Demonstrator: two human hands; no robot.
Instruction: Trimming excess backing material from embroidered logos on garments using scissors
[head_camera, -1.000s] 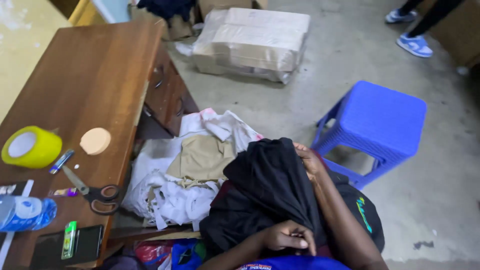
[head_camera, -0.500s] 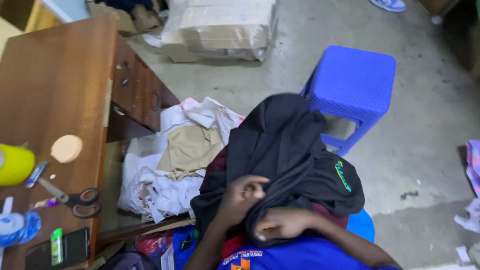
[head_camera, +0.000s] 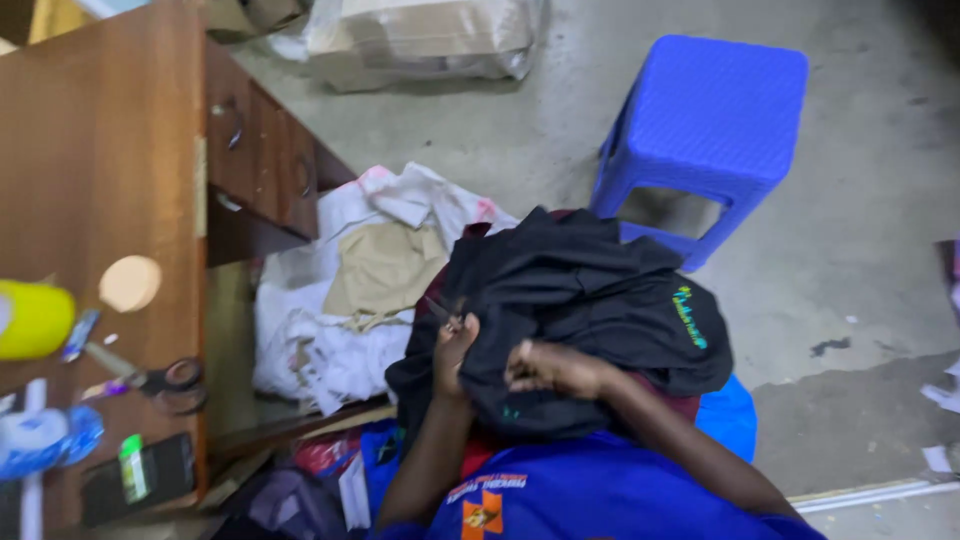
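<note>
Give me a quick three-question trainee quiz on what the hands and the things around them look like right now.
1. True or false: both hands rest on the black garment.
2. Which lies on the wooden desk? A) scissors B) a hammer C) a cup
3. What colour is the plastic stool beyond the garment?

Key
1. True: the left hand pinches its edge and the right hand presses on its folds.
2. A: the scissors lie near the desk's front edge.
3. Blue.
</note>
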